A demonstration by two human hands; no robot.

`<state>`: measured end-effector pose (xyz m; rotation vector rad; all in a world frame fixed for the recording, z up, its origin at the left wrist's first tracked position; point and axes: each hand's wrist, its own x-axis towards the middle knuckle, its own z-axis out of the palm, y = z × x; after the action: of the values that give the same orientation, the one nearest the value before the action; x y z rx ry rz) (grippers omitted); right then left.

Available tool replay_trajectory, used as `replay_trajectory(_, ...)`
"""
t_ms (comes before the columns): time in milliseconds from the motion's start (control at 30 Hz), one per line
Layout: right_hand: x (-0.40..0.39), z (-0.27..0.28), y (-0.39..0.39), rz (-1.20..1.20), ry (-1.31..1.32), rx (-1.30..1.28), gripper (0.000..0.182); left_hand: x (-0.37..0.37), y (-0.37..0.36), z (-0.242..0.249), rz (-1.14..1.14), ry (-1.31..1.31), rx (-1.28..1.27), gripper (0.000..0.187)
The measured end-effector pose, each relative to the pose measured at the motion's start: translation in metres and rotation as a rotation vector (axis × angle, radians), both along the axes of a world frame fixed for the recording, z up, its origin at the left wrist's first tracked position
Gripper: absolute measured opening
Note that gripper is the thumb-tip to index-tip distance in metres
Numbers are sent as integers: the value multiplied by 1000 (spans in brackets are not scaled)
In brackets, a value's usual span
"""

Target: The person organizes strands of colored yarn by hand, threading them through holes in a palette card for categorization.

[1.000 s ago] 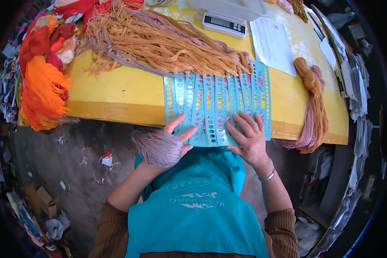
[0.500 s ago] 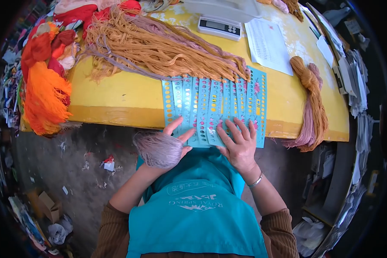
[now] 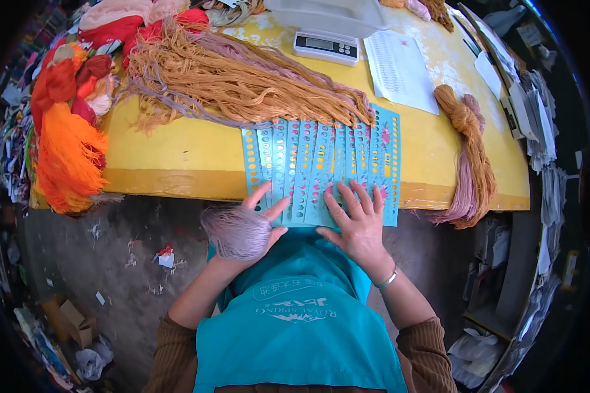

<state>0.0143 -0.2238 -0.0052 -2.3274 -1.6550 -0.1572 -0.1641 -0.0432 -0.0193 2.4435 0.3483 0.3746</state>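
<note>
Several turquoise cards (image 3: 299, 170) with rows of punched holes lie fanned and overlapping at the table's front edge, their far ends under a long bundle of tan and mauve thread (image 3: 242, 82). My left hand (image 3: 263, 219) carries a bunched skein of grey-lilac thread (image 3: 237, 230), which hides part of the hand. Its forefinger and middle finger reach out onto the cards at the left. Spread fingers of my right hand (image 3: 357, 226) rest flat on the near ends of the cards at the right.
Orange and red skeins (image 3: 69, 150) hang over the table's left corner. A digital scale (image 3: 326, 46) bearing a clear tub and a printed sheet (image 3: 400, 72) are at the back. A tan and mauve skein (image 3: 465, 150) drapes over the front edge at right.
My right hand has shifted slightly left over the cards, its thumb drawn down off their near edge. My left hand keeps the skein. The whole view has moved a little.
</note>
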Motion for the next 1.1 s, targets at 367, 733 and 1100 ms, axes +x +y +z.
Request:
replay_trajectory(367,64,45,-47,-54,91,-215,101,-29,17,63,9,-137,-7,57)
replay_trajectory(733,78,31,-48,86,42,-218,59,34,-9,17,-349,68,258,47)
replay_trajectory(1100,71,39,-44,72,94,-209,66,37,-13,15,-266,82,268,46)
